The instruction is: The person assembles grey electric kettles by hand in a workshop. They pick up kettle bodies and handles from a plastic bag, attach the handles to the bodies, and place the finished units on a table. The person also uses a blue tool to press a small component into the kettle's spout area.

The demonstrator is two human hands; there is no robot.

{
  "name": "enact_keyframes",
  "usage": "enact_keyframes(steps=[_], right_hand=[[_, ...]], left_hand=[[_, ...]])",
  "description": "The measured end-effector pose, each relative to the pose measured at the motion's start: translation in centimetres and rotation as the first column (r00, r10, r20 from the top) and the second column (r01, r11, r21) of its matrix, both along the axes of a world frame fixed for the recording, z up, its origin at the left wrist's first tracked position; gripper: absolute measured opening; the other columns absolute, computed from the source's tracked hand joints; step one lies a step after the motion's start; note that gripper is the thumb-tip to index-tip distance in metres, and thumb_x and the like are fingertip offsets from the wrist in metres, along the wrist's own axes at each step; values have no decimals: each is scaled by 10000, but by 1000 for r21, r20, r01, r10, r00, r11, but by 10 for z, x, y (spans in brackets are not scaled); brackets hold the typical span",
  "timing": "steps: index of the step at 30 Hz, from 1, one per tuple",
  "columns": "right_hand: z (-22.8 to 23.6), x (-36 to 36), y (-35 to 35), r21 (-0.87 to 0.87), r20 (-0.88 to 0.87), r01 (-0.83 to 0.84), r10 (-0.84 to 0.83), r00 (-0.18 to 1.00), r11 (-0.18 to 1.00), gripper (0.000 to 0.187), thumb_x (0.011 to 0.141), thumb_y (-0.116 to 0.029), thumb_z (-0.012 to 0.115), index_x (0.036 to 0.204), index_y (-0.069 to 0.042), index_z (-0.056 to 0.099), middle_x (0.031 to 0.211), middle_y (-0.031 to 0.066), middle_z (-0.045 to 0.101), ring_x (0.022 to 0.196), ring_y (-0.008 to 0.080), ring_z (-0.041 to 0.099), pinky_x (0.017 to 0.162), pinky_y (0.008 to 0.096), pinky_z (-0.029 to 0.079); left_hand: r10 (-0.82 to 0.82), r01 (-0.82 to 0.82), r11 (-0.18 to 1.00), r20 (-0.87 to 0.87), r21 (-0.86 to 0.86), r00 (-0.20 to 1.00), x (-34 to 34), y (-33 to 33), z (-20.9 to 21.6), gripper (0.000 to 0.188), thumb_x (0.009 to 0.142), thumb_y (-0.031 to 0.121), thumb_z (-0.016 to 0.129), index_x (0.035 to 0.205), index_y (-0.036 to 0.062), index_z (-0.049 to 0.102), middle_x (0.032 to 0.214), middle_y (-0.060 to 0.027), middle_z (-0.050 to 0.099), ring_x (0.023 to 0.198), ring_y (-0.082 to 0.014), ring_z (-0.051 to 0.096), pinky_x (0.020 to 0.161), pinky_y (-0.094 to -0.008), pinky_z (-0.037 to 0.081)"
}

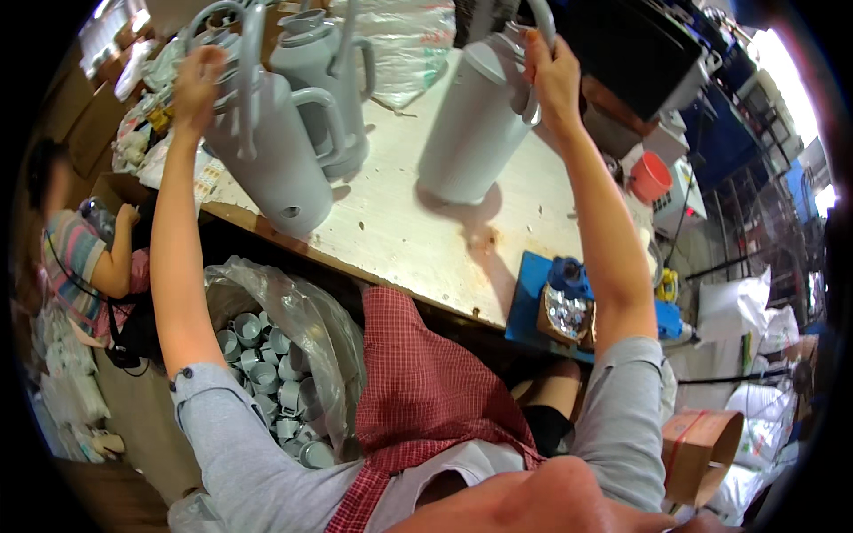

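Note:
My left hand [200, 89], slightly blurred, is closed at the top of a grey plastic jug [271, 151] with a loop handle. The jug leans over the table's near left edge, and a small round hole shows low on its side. A second grey jug [342, 115] stands just behind it. On the right, my right hand [555, 80] grips the upper part of another grey jug [471, 124], near its handle. That jug is tilted, its base at the tabletop. What exactly my left fingers press on is partly hidden.
Below the white table [391, 231] is a clear plastic bag [324, 311] of small grey cup-shaped parts [267, 373]. A blue tool [569, 275] and a box of shiny metal pieces [567, 315] sit at the near right. A red container [650, 176] stands beyond. Another person [89, 240] is at the left.

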State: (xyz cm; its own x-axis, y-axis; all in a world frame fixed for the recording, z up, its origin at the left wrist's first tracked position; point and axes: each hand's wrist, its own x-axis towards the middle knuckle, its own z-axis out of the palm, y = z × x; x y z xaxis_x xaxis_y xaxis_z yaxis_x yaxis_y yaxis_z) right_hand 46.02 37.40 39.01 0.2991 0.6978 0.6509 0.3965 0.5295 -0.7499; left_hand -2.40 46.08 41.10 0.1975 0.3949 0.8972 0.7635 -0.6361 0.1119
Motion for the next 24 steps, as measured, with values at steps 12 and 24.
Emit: enact_keyframes(steps=[12, 24], right_hand=[[-94, -58, -257, -204, -129, -217, 193, 973, 955, 273, 914, -174, 613, 1145, -32, 642, 855, 85, 623, 711, 165, 589, 674, 301, 486], [-298, 211, -350, 26, 897, 714, -332, 292, 699, 353, 870, -61, 516, 1223, -66, 529, 999, 224, 634, 852, 381, 633, 764, 462, 522]], left_hand=[[-238, 879, -378, 948, -290, 210, 241, -282, -139, 735, 937, 633, 344, 1254, -11, 505, 1282, -174, 522, 1172, -297, 517, 1042, -451, 395], [-401, 883, -156, 846, -442, 352, 263, -296, -170, 698, 977, 542, 243, 939, -34, 635, 956, -147, 596, 930, -238, 541, 867, -346, 404]])
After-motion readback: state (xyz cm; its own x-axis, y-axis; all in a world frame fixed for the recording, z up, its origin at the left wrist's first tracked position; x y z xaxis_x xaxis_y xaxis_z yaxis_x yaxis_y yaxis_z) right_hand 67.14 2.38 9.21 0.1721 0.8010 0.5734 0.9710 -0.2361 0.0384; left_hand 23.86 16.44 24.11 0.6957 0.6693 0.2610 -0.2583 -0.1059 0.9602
